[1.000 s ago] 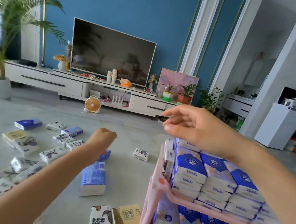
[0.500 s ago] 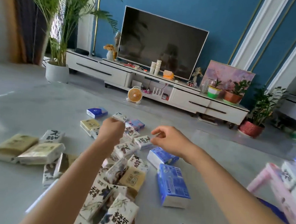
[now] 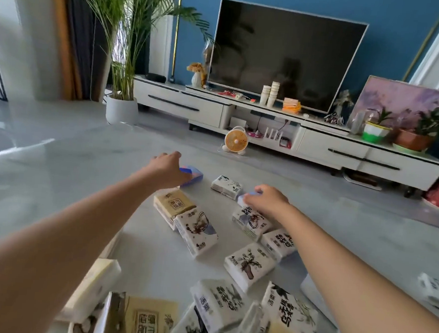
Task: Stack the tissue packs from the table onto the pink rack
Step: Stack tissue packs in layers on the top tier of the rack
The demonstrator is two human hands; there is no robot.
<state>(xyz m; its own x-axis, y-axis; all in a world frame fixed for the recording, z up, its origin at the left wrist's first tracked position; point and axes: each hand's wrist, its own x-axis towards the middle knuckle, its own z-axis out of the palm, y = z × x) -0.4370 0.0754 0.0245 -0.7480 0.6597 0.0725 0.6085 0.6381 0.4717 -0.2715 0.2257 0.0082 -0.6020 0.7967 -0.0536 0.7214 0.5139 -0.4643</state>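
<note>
Tissue packs lie scattered over the pale grey table in front of us, and both our arms reach out across them. Our left hand stretches to the far edge of the spread and sits on a blue pack, fingers curved over its near end; we cannot tell whether they have closed on it. Our right hand rests, fingers bent, on a small pale-blue pack, and here too the grasp itself is hidden under the knuckles. Between the two hands lies a white pack with ink drawing, apart from both. Nearer to us a tan pack touches a white pack with a brown swirl, and just under the right wrist a row of white printed packs runs toward us, overlapping one another. More packs crowd the bottom edge, tan and white, tilted on each other. The pink rack does not show in this view. Beyond the table stand a white TV cabinet, a dark television, a small orange fan and a potted palm.
</note>
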